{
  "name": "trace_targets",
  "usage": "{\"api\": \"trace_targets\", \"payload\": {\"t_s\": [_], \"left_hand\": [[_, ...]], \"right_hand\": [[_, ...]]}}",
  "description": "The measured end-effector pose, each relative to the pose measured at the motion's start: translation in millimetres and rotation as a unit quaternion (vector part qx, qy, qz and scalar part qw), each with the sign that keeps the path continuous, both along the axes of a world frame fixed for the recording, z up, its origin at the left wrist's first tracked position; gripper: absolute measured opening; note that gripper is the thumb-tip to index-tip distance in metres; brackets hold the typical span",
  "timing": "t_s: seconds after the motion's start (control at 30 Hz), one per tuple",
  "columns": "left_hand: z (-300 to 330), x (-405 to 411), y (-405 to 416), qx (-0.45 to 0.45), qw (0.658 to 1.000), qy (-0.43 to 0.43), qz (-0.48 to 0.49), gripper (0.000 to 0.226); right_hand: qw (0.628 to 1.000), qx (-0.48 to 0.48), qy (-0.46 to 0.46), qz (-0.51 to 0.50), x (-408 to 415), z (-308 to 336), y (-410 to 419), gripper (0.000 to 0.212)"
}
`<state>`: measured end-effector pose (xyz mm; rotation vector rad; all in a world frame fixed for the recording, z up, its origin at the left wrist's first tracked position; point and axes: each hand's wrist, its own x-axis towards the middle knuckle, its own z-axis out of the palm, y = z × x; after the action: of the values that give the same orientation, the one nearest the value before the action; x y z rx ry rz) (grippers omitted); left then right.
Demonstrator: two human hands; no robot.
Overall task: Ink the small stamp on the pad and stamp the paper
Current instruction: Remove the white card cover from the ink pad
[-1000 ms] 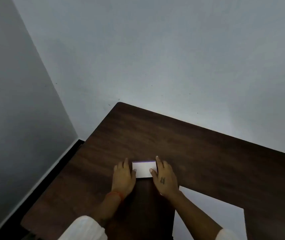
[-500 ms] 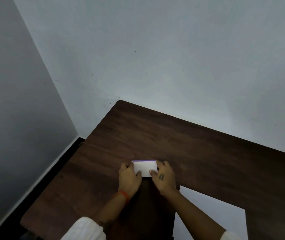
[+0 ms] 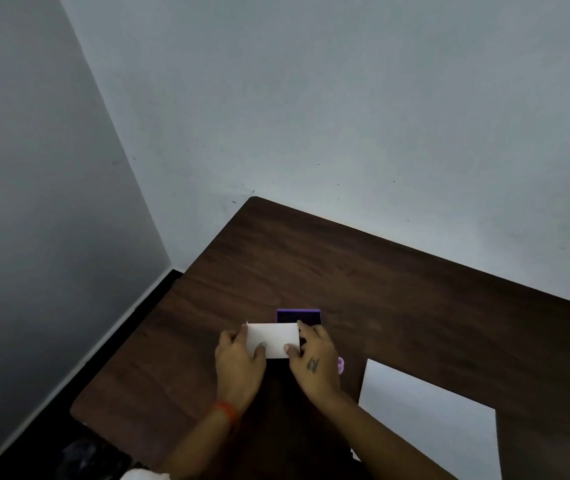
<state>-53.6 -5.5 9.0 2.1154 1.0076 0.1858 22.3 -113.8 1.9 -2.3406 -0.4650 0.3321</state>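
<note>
The ink pad is a purple case on the dark wooden table, with its far edge showing. Its white lid sits shifted left and toward me, covering most of the case. My left hand grips the lid's left side, thumb on top. My right hand holds the case's right side, thumb resting on the lid. A small pink-purple stamp peeks out just right of my right hand. The white paper lies flat at the lower right.
The table stands in a corner: one pale wall runs along its far edge and another is to the left. A dark gap of floor lies along the table's left edge.
The white lid has come off to the left, uncovering the purple case's far edge. Both hands have closed around the pad. The small stamp has come into sight beside my right hand.
</note>
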Motion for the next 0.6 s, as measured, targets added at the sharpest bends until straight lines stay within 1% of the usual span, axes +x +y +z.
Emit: {"api": "trace_targets", "payload": {"t_s": [0.1, 0.23, 0.43, 0.5, 0.6], "left_hand": [[-8, -13, -3, -0.005, 1.0, 0.017, 0.004, 0.055], [-17, -24, -5, -0.009, 0.998, 0.054, -0.007, 0.056], [-26, -28, -5, 0.016, 0.997, 0.069, -0.018, 0.058], [-26, -28, -6, 0.041, 0.997, 0.062, -0.017, 0.062], [-21, -23, -10, 0.099, 0.994, 0.03, -0.019, 0.066]], "right_hand": [[0.999, -0.002, 0.036, 0.009, -16, -6, -2, 0.053], [0.997, -0.019, 0.063, 0.028, -26, -11, -7, 0.055], [0.995, -0.056, 0.062, 0.061, -28, -12, -9, 0.061], [0.994, -0.056, 0.06, 0.069, -26, -11, -9, 0.064], [0.998, -0.018, 0.036, 0.054, -21, -3, -13, 0.063]]}}
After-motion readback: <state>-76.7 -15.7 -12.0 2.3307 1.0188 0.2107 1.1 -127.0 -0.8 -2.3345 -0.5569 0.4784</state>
